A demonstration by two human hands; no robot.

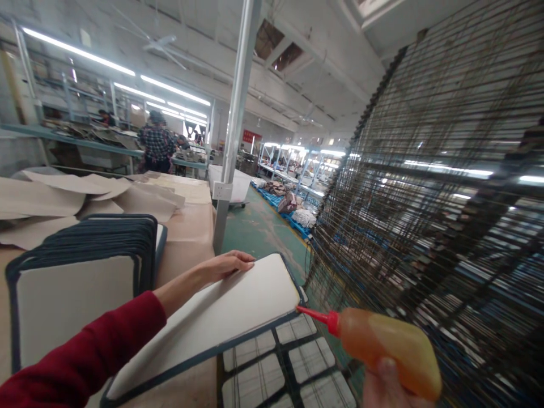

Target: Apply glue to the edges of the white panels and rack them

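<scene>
My left hand [229,265] grips the far long edge of a white panel [221,317] with dark blue edging and rounded corners, which is tilted above the table. In my right hand [386,385] is a squeeze bottle [389,345] of amber liquid with a red nozzle. The nozzle tip points left and is at the panel's near right corner, touching or nearly so. Part of my right hand lies beyond the bottom of the view. At left stands a tight row of similar dark-edged panels [76,306].
Beige sheets [55,195] lie loosely on the table [191,226] behind the row. A metal post [232,124] rises at the table's corner. Wire racks [425,187] stand close on the right. Several pale rounded pieces [255,368] lie below the panel. A person [156,141] stands farther back.
</scene>
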